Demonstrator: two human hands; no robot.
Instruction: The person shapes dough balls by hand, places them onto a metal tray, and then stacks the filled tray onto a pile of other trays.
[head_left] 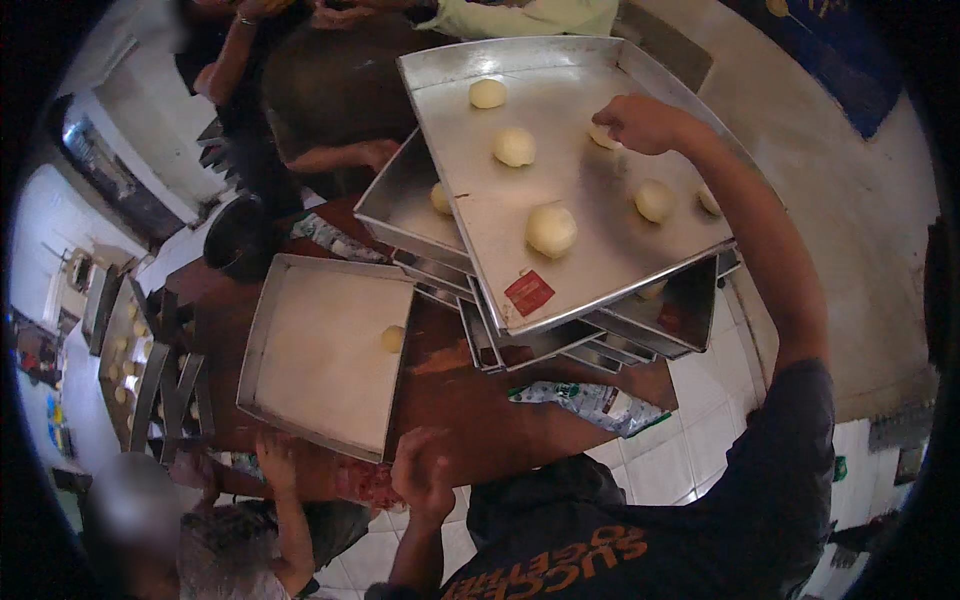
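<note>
At the far right of the top metal tray (470, 190), my right hand (648, 124) is closed on a pale round dough ball (603, 138), its fingers partly covering it. Several more balls sit spaced apart on that tray, among them a dough ball (551, 231) near the front and another dough ball (654, 201) below my hand. Close to the table's near edge hovers my left hand (423, 472), holding nothing, its fingers loosely bent and a little apart. Beside it lies a clear bag with red contents (368, 484).
Several trays are stacked crookedly under the top one. Left of them, a metal tray (320, 350) holds one dough ball (393, 339). A plastic packet (595, 405) lies at the table's near edge. Co-workers' hands show at a co-worker's hand (277, 462) and across the table.
</note>
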